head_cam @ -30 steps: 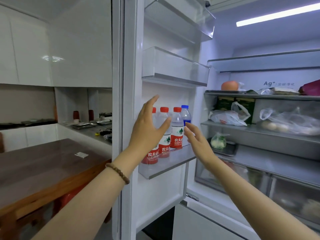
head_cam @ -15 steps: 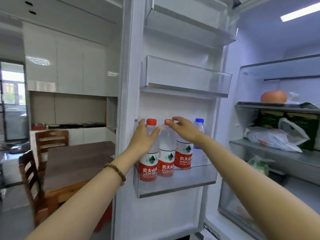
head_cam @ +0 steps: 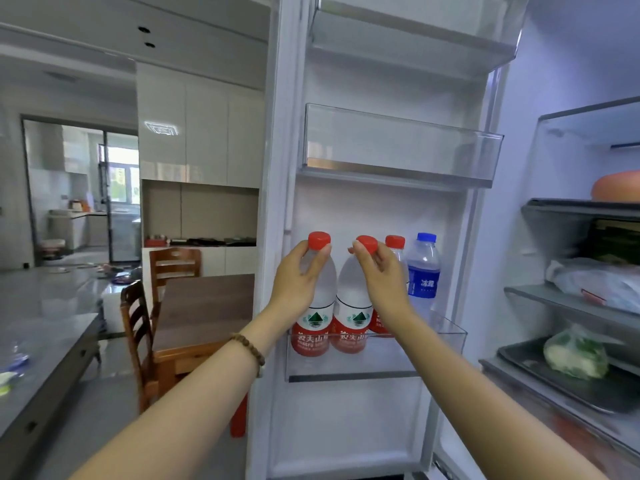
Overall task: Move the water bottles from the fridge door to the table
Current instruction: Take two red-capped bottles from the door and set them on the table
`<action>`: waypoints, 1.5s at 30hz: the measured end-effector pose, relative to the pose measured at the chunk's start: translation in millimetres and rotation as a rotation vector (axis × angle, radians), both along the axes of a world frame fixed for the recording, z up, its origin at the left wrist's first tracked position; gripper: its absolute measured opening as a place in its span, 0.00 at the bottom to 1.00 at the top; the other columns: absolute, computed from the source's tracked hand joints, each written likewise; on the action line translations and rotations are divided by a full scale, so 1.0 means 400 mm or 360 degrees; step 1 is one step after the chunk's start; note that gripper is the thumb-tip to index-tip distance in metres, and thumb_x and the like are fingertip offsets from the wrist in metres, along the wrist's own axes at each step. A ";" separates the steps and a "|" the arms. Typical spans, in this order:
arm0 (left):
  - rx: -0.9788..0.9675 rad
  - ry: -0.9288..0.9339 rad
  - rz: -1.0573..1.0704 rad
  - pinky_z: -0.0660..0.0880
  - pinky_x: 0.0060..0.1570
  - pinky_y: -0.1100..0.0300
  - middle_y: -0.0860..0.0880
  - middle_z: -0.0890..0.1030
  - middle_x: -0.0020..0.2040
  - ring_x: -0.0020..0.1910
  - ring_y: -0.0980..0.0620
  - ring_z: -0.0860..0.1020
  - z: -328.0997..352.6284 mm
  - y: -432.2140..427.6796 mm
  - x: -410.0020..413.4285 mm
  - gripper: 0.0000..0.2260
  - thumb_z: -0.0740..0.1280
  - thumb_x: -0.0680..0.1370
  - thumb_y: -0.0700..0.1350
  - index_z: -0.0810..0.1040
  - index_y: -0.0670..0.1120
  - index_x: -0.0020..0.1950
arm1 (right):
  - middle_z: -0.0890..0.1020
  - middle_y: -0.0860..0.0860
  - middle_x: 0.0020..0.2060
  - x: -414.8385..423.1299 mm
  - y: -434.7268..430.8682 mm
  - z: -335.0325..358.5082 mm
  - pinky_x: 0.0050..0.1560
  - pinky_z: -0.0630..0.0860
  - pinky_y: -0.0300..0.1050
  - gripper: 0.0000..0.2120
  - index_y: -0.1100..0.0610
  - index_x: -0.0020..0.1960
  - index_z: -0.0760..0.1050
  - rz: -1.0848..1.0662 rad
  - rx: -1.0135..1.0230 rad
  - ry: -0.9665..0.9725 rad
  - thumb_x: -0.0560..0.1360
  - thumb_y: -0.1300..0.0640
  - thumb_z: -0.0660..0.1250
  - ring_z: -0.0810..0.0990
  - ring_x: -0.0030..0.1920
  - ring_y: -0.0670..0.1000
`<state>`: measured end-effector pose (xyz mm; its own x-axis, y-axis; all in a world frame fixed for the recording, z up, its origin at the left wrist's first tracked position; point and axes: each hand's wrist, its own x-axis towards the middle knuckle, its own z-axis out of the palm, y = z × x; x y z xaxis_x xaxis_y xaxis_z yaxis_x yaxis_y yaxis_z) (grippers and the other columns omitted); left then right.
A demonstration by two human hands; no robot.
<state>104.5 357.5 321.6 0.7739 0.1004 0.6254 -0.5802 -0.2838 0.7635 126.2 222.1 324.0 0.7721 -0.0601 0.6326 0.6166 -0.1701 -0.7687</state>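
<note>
Since a moment ago both hands have closed round bottle necks. Left hand (head_cam: 298, 282) grips the leftmost red-capped bottle (head_cam: 317, 306); right hand (head_cam: 381, 275) pinches the second red-capped bottle (head_cam: 349, 306) at its cap. Both stand at the left end of the lower door bin (head_cam: 374, 358); third red-capped bottle (head_cam: 394, 244) and blue-capped bottle (head_cam: 423, 271) rightward. Wooden table (head_cam: 204, 306) beyond door's left edge.

Your four water bottles stand in a row in the lower door bin (head_cam: 446, 336) of the fridge door. Your left hand (head_cam: 298, 282) is on the leftmost bottle (head_cam: 317, 306), your right hand (head_cam: 382, 271) on the second bottle (head_cam: 349, 306); the third bottle (head_cam: 394, 242) and fourth bottle (head_cam: 423, 271) follow rightward. The desk (head_cam: 204, 306) lies left of the door, with a chair (head_cam: 138, 327) before it.
</note>
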 end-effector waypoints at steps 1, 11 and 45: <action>0.0001 -0.0003 0.0001 0.66 0.52 0.71 0.55 0.78 0.56 0.55 0.61 0.74 -0.001 -0.005 -0.007 0.11 0.60 0.79 0.54 0.73 0.52 0.59 | 0.80 0.48 0.55 0.002 0.004 -0.001 0.42 0.70 0.25 0.17 0.55 0.61 0.74 -0.0005 0.0033 0.0011 0.77 0.47 0.62 0.76 0.52 0.40; -0.0272 -0.0376 -0.0022 0.70 0.51 0.76 0.58 0.80 0.49 0.49 0.69 0.76 0.146 0.052 -0.089 0.15 0.61 0.78 0.53 0.77 0.46 0.59 | 0.83 0.50 0.48 -0.078 0.002 0.158 0.50 0.72 0.31 0.13 0.53 0.53 0.78 -0.0068 0.0175 -0.0387 0.75 0.46 0.65 0.79 0.51 0.43; -0.0418 -0.0072 0.0460 0.76 0.49 0.53 0.42 0.83 0.41 0.43 0.45 0.80 -0.019 1.271 0.296 0.20 0.65 0.70 0.64 0.83 0.47 0.43 | 0.85 0.48 0.46 0.390 1.239 0.032 0.47 0.74 0.32 0.15 0.54 0.52 0.81 0.0610 0.0256 0.0097 0.71 0.46 0.69 0.82 0.48 0.42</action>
<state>222.9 865.7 314.2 0.6624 0.4710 0.5825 -0.5399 -0.2387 0.8071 282.1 717.6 336.9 0.7935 0.1445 0.5912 0.5647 0.1878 -0.8037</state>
